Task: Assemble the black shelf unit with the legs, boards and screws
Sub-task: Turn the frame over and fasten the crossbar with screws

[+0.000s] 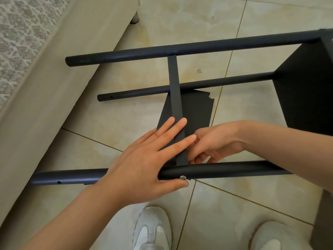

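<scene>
So you're getting roughly halfway: end board [306,91] is on, left hand [144,159] is pressing spread fingers [171,127] on the middle board [196,112], right hand [216,141] pinching it.

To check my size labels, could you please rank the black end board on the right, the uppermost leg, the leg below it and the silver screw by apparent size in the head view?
1. End board, cropped by the frame.
2. Uppermost leg.
3. Leg below it, probably just farther away.
4. Silver screw.

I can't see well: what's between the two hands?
Head view: the edge of a flat black shelf board runs between the left hand and right hand.
</scene>
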Available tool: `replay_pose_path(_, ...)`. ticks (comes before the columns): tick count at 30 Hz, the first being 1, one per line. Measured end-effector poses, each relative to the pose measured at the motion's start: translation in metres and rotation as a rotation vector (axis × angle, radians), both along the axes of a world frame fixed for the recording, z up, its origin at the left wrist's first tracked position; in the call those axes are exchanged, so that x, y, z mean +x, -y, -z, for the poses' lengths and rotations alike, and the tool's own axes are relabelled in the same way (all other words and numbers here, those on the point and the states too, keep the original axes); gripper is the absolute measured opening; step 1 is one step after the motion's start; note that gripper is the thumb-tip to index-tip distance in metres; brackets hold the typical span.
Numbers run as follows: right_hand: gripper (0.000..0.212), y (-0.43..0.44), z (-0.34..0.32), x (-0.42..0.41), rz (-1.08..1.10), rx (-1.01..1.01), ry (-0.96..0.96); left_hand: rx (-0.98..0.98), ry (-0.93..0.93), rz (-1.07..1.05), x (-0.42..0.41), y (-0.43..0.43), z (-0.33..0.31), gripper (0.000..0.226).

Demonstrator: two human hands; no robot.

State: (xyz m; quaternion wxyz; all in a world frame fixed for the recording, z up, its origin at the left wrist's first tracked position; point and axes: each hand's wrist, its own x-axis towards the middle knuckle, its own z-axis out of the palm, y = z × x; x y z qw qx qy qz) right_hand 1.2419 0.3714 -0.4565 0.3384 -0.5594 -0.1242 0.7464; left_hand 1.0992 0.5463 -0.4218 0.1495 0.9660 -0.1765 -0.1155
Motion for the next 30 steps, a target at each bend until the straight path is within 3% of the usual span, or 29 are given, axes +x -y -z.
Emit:
replay_pose_path(24, 0.017, 0.0008, -0.0001, 0.0014, -0.003, 0.005, -0.016, -0.005, 0.005, 0.009, -0.0001, -0.0009, 0.0012, 0.085)
replay_pose_path(30, 0.026, -0.0027, 0.0029, -0.0035, 0.020, 0.026, -0.042, 0.002, 0.006, 0.008, -0.0001, -0.0012, 0.0017, 0.085)
